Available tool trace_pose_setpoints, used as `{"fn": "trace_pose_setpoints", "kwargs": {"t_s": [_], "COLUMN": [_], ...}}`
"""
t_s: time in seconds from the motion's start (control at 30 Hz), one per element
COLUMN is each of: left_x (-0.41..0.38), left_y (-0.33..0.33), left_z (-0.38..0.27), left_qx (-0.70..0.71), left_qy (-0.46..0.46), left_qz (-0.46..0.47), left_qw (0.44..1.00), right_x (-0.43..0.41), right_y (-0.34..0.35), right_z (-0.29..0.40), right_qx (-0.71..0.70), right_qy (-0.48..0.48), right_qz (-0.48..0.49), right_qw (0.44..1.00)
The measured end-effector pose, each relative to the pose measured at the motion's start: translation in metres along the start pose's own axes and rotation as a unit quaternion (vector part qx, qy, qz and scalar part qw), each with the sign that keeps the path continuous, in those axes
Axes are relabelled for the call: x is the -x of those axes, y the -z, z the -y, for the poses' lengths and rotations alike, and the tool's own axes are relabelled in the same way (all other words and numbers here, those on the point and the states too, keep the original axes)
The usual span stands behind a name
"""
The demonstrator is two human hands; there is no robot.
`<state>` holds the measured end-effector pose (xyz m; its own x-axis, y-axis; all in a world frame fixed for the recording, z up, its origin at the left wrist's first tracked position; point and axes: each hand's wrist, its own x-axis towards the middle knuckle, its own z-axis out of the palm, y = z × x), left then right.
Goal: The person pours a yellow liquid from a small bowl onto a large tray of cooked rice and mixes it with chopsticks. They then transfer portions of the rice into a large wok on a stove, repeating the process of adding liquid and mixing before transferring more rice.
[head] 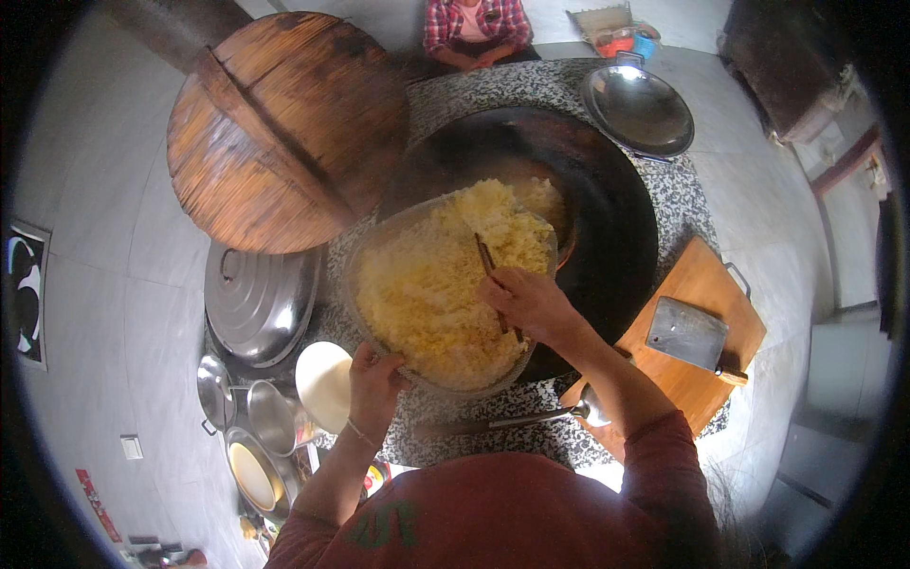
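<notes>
A broad mesh basket full of yellowish, crumbly grain is tilted over a large black wok. My left hand grips its near left rim. In my right hand is a pair of dark chopsticks, lying across the grain. At the basket's far edge, grain meets a round vessel inside the wok, which also has pale grain in it. The basket hides most of that vessel, and haze hangs above it.
A big wooden lid stands at the left above a metal lid. A cleaver lies on a cutting board at right, near a long-handled ladle. A smaller wok sits far right. Across the counter is another person.
</notes>
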<state>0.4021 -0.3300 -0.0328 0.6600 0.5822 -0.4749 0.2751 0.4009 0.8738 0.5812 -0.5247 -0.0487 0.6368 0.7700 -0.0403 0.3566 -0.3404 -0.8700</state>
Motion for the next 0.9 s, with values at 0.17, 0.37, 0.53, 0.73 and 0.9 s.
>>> {"fn": "trace_pose_setpoints", "kwargs": {"t_s": [0.17,0.37,0.53,0.73,0.9], "left_x": [0.003,-0.001,0.002,0.000,0.001], "left_y": [0.009,0.011,-0.002,0.011,0.016], "left_z": [-0.008,-0.005,-0.025,-0.027,-0.031], "left_qx": [-0.213,-0.056,-0.050,-0.229,-0.282], "left_qy": [-0.068,-0.016,0.017,-0.027,-0.135], "left_qz": [0.054,0.019,0.001,0.031,0.084], "left_qw": [0.973,0.998,0.999,0.973,0.946], "right_x": [0.012,0.018,-0.002,-0.005,0.021], "right_y": [0.018,0.026,-0.005,0.017,0.033], "right_z": [-0.028,0.009,0.004,-0.036,-0.052], "right_qx": [0.107,-0.238,-0.286,-0.137,-0.236], "right_qy": [0.161,-0.066,-0.051,0.192,0.141], "right_qz": [-0.143,-0.087,0.021,-0.200,-0.293], "right_qw": [0.971,0.965,0.956,0.951,0.916]}}
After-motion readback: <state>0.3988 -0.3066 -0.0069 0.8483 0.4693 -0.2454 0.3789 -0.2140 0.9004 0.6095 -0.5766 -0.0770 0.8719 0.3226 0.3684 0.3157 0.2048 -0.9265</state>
